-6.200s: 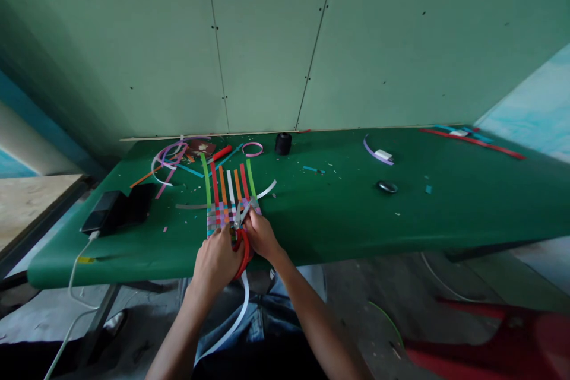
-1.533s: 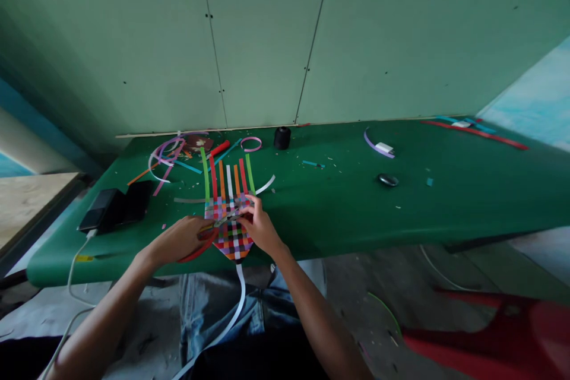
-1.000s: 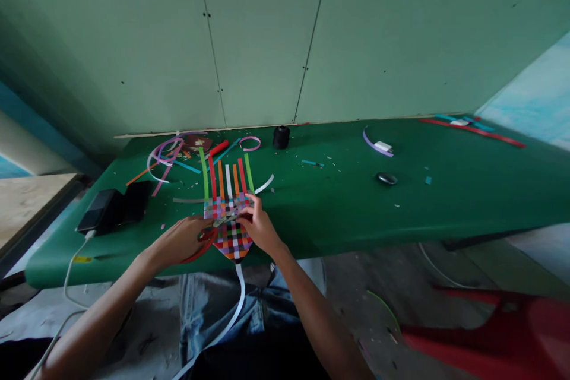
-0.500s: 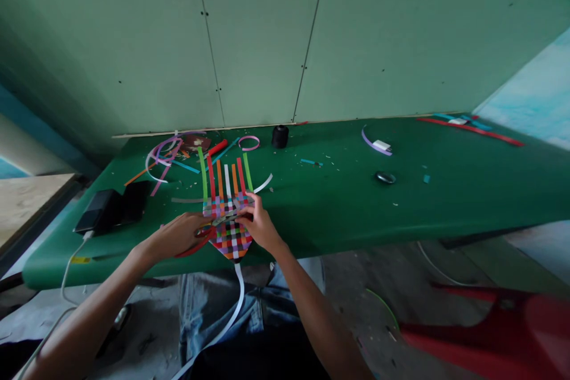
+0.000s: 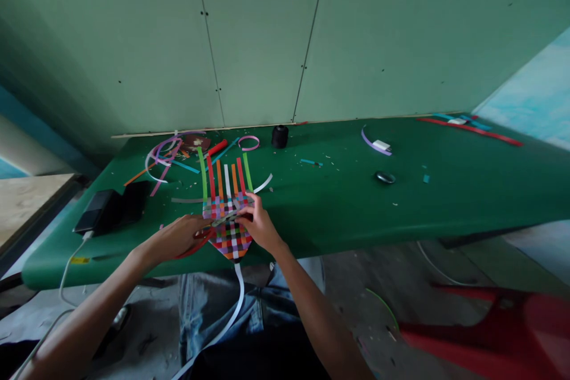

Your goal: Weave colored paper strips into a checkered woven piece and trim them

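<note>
A small woven piece (image 5: 231,243) in a bright checked pattern of flat strips lies near the table's front edge, tapering to a point towards me. Green, red, orange and white strip ends (image 5: 228,181) stick out at its far side, and a long white strip (image 5: 241,285) hangs from the point. My left hand (image 5: 182,234) is closed on a red-handled metal tool (image 5: 225,218), either scissors or pliers, whose grey end lies across the weave. On the weave's right side my right hand (image 5: 258,222) has bent fingers pinching at the strips by the tool's tip.
Loose strips (image 5: 164,157) lie at the back left, beside a red handle (image 5: 218,148). A black spool (image 5: 280,136) stands near the wall. A black box with a cable (image 5: 98,211) sits left. Rightward is a dark oval object (image 5: 385,177). A red chair (image 5: 481,332) stands lower right.
Almost nothing differs. The left hand and the tool have shifted very slightly; the right hand and the weave stay in place.
</note>
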`<state>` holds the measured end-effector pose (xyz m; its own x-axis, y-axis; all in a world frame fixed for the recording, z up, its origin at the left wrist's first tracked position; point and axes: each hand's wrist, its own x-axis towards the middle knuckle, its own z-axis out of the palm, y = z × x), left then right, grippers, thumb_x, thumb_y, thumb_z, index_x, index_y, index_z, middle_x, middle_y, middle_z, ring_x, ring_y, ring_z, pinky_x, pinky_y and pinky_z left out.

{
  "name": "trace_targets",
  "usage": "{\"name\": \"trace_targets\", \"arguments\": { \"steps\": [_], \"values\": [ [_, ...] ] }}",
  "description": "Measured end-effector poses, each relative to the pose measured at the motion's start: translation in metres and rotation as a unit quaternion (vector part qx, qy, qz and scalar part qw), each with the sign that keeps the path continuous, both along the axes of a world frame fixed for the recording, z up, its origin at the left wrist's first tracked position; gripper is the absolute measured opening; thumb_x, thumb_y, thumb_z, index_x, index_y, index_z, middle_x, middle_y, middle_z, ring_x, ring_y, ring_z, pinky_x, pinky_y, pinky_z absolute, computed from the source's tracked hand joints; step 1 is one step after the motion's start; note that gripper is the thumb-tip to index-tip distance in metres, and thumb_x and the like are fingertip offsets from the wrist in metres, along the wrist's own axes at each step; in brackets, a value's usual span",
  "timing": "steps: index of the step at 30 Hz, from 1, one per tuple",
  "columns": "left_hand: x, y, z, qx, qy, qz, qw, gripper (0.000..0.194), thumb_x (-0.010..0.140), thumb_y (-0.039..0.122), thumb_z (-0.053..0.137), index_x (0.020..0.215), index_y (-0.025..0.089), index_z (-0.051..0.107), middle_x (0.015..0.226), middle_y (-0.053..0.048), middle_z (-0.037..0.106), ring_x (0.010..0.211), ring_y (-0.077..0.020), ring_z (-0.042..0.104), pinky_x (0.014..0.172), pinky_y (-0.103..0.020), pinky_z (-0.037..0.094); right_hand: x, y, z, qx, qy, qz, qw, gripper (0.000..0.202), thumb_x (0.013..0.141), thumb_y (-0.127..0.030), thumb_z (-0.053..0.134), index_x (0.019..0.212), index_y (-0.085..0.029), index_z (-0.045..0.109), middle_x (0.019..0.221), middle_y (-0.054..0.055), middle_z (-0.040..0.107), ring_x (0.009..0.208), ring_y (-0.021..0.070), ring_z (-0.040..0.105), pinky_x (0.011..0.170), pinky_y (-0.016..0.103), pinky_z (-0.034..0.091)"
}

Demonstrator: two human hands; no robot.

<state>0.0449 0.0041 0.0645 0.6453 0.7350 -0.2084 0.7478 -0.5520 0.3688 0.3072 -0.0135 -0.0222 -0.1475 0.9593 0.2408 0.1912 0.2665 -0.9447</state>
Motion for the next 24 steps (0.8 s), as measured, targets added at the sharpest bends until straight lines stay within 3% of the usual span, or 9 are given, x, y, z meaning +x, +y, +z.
{"name": "trace_targets", "arguments": {
  "steps": [6, 12, 16, 19, 24],
  "values": [
    [-0.006, 0.004, -0.009, 0.006, 0.004, -0.003, 1.000, 0.040, 0.095, 0.023, 0.048, 0.125, 0.027, 0.073, 0.104, -0.008, 0.078, 0.090, -0.0241, 0.072, 0.078, -0.029, 0.049, -0.001, 0.002, -0.002, -0.001, 0.009, 0.004, 1.000, 0.067, 0.095, -0.018, 0.068, 0.150, -0.026, 0.031, 0.104, 0.004, 0.076, 0.093, 0.0220, 0.075, 0.085, 0.040, 0.060],
    [-0.005, 0.003, -0.005, 0.012, -0.008, -0.017, 1.000, 0.038, 0.094, 0.019, 0.048, 0.122, 0.027, 0.074, 0.101, -0.007, 0.079, 0.084, -0.0221, 0.071, 0.075, -0.029, 0.048, -0.001, 0.002, -0.002, -0.005, 0.015, -0.001, 1.000, 0.069, 0.093, -0.018, 0.070, 0.150, -0.027, 0.032, 0.101, 0.003, 0.076, 0.090, 0.0224, 0.075, 0.084, 0.041, 0.061],
    [0.000, -0.001, -0.003, 0.043, -0.005, -0.023, 0.999, 0.037, 0.096, 0.023, 0.051, 0.124, 0.025, 0.074, 0.104, -0.008, 0.079, 0.089, -0.0236, 0.074, 0.078, -0.030, 0.051, -0.001, 0.002, -0.003, 0.002, 0.007, 0.001, 1.000, 0.069, 0.094, -0.017, 0.068, 0.151, -0.026, 0.031, 0.103, 0.004, 0.076, 0.093, 0.0230, 0.075, 0.088, 0.043, 0.061],
    [0.004, -0.001, -0.005, 0.075, -0.016, -0.005, 0.997, 0.041, 0.096, 0.029, 0.055, 0.134, 0.025, 0.071, 0.121, -0.010, 0.078, 0.105, -0.0272, 0.075, 0.089, -0.034, 0.055, 0.000, 0.002, -0.004, -0.002, 0.010, 0.004, 1.000, 0.071, 0.093, -0.013, 0.066, 0.152, -0.027, 0.030, 0.104, 0.004, 0.076, 0.096, 0.0230, 0.075, 0.090, 0.043, 0.062],
    [0.008, 0.007, -0.006, 0.066, -0.030, -0.021, 0.997, 0.042, 0.098, 0.031, 0.056, 0.137, 0.030, 0.070, 0.132, -0.007, 0.075, 0.116, -0.0273, 0.073, 0.099, -0.037, 0.054, 0.000, 0.001, -0.003, -0.010, 0.018, 0.006, 1.000, 0.073, 0.092, -0.012, 0.066, 0.153, -0.027, 0.029, 0.104, 0.004, 0.076, 0.096, 0.0228, 0.075, 0.088, 0.042, 0.062]
  ]
}}
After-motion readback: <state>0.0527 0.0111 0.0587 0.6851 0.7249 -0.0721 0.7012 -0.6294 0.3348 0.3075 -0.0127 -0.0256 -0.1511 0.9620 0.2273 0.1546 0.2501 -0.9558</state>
